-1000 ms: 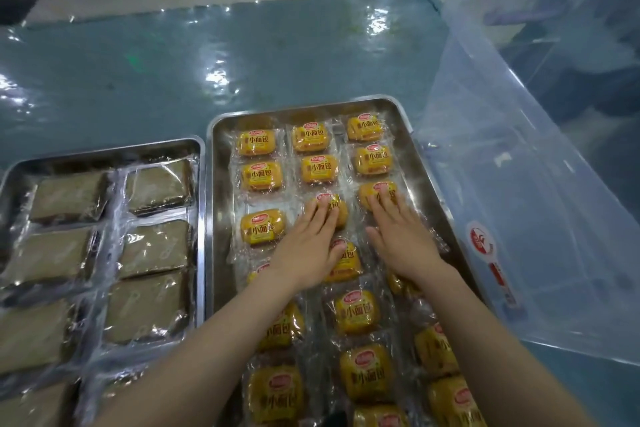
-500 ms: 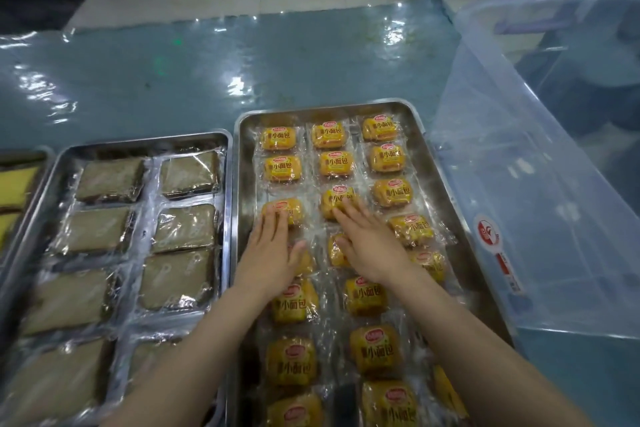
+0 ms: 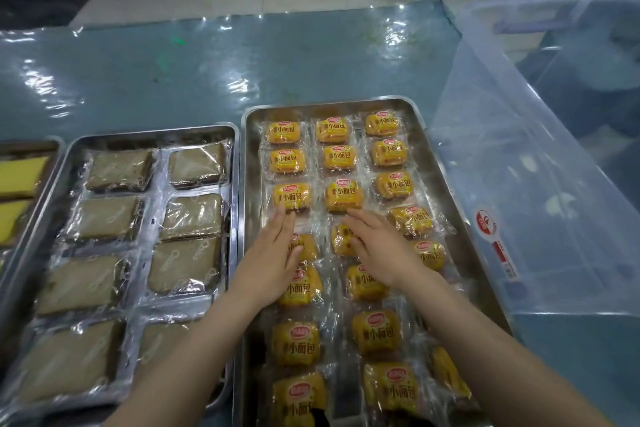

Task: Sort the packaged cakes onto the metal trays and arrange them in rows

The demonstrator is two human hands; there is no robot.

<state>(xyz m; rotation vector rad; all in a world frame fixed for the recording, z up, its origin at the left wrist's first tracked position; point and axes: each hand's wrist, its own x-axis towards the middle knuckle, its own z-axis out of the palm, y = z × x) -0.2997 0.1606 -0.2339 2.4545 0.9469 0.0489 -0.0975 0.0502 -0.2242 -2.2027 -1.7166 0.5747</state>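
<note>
A metal tray point(image 3: 249, 163) in the middle holds several yellow packaged cakes point(image 3: 331, 130) in three columns; the far rows are straight, the nearer ones lie looser. My left hand point(image 3: 273, 255) lies flat with straight fingers on a cake in the left column, its fingertips at the near edge of the third-row cake point(image 3: 291, 196). My right hand point(image 3: 375, 244) lies flat on a cake point(image 3: 341, 239) in the middle column, fingertips touching the third-row cake point(image 3: 343, 195). A second metal tray point(image 3: 74, 146) to the left holds several brown packaged cakes point(image 3: 119, 170) in two columns.
A large clear plastic bin point(image 3: 540, 166) stands against the right side of the yellow-cake tray. At the far left edge a third tray point(image 3: 52, 146) holds pale yellow cakes point(image 3: 20, 173). The table has a glossy blue-green plastic cover point(image 3: 173, 73).
Both hands have slid left and toward me across the yellow cakes, from the middle and right columns to the left and middle columns. The third row now lies straighter.
</note>
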